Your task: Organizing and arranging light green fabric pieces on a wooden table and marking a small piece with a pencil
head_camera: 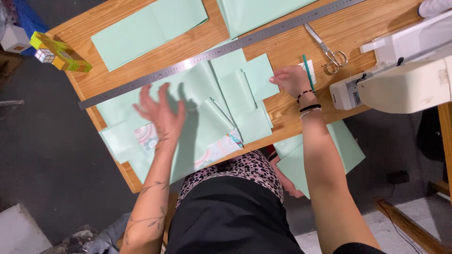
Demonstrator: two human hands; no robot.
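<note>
- The left hand is spread wide, fingers apart, blurred, over the mint-green fabric pieces; whether the palm touches the cloth cannot be told.
- Just under its wrist lies a patterned fabric piece with pink and teal swirls; a second strip of the same print shows at the tabletop edge, to the right of that forearm.
- The right hand lies with its fingers together, flat, fingertips pressing the edge of a small mint-green square; nothing is gripped in it.
- A teal pencil lies just beside the right hand, on its far side, over a small white slip.
- Scissors lie closed past the pencil, further from the right hand.
- A long steel ruler runs diagonally across the wooden tabletop beyond both hands.
- A white sewing machine stands right of the right hand, near it.
- More mint-green sheets lie beyond the ruler.
- A coloured puzzle cube stack sits at the tabletop corner, well away from the left hand.
</note>
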